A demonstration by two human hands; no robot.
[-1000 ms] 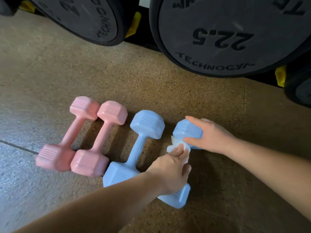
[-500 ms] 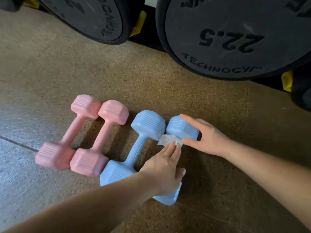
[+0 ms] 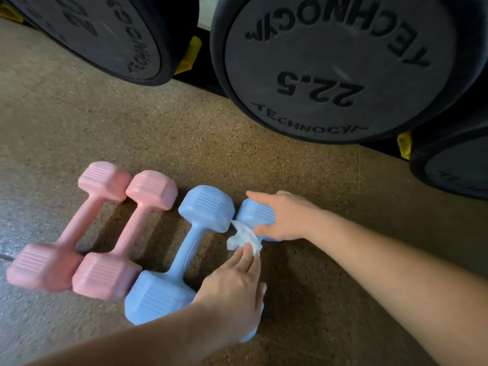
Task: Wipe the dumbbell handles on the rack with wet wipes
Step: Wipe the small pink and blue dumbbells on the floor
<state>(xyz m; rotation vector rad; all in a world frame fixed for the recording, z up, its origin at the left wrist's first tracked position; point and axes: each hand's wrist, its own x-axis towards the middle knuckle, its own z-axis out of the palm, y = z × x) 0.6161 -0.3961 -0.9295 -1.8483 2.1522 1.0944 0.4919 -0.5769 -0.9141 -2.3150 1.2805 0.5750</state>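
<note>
While the left hand [image 3: 232,289] presses a wet wipe [image 3: 243,237] onto a blue dumbbell [image 3: 253,211], slipping is the main risk.

Head view: this dumbbell lies on the speckled floor [image 3: 184,133], rightmost in a row of 4, just beside a second blue dumbbell [image 3: 190,249] and 2 pink dumbbells [image 3: 87,223], below black weights [image 3: 335,64] marked 22.5. The left fingers are nearly straight, with only their tips on the crumpled wipe, so it could bunch up or slide off the handle, which is hidden under it. The right hand [image 3: 286,219] clamps the far head between thumb and outstretched fingers; if that hold loosens, I judge the dumbbell could roll into its neighbour, leaving the handle's underside unwiped.
</note>
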